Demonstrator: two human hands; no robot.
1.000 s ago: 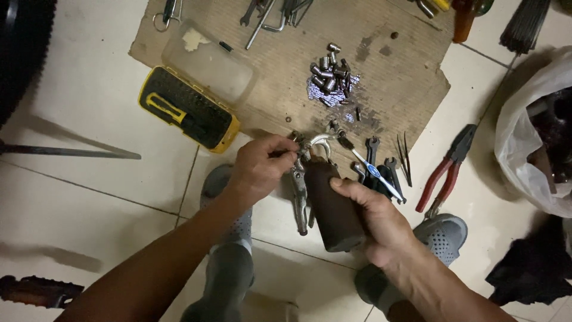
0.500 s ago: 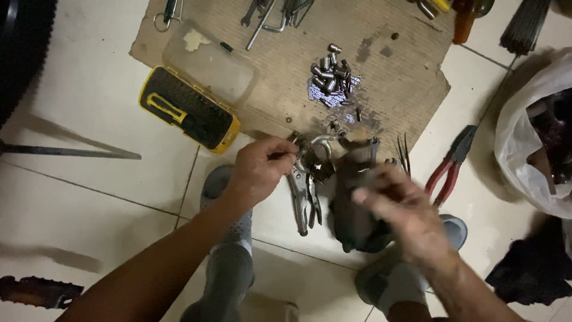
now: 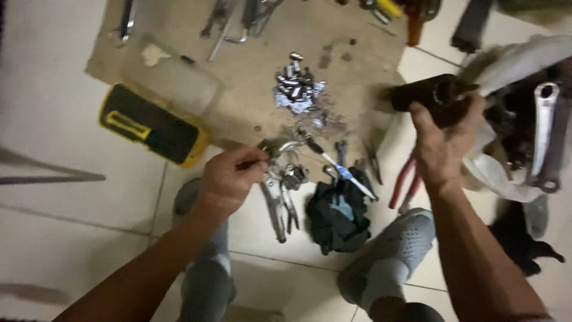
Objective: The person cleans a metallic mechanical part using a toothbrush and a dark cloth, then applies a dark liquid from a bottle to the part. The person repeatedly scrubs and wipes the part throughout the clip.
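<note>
My right hand point(image 3: 442, 138) grips a dark cylinder-shaped part point(image 3: 424, 95), held up to the right next to a white plastic bag point(image 3: 517, 65). My left hand point(image 3: 229, 177) is closed with its fingertips pinching something small and thin at the edge of a cardboard sheet point(image 3: 250, 65); what it pinches is too small to make out. Just right of that hand lie locking pliers point(image 3: 279, 200) on the tile floor. A dark crumpled cloth point(image 3: 338, 214) lies between my two grey shoes point(image 3: 398, 250).
A yellow and black bit case point(image 3: 152, 124) with a clear lid lies at the left. A pile of small metal bits point(image 3: 296, 90) sits on the cardboard. Red-handled pliers point(image 3: 404, 185), a screwdriver point(image 3: 342, 170) and wrenches lie around. A silver crank arm point(image 3: 543, 134) is in the bag.
My right hand lifted the dark cylinder from the floor in front of me and swung it up to the right, toward the white bag. The dark cloth stayed on the floor. My view shifted.
</note>
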